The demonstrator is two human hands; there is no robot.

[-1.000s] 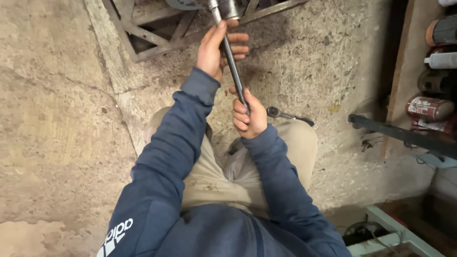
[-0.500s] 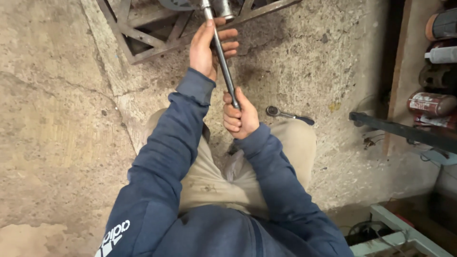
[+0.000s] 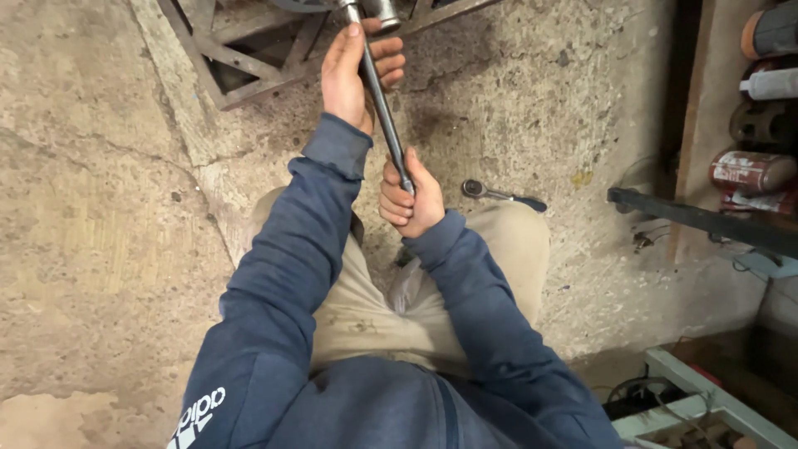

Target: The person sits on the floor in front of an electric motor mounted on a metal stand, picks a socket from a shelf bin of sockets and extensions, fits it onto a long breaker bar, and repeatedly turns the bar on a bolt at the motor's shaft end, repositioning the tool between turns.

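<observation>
Near the metal frame edge — both hands, left hand and right hand, clamp the long bar, seemingly socket-tipped.

Steel breaker bar – dark, smooth; concrete floor – rough.

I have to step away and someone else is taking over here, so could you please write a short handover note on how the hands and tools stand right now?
Left hand: wrapped around the upper end of the long metal bar, just below the socket head at the top edge of view.
Right hand: gripping the bar's lower end, close above the knees.
The bar runs at a slant from the metal frame on the concrete floor down toward the person.
A small ratchet wrench lies loose on the floor beside the right knee.
Done and left: the pictures do not show whether the fitting has turned; the joint is cut off by the frame edge.
</observation>
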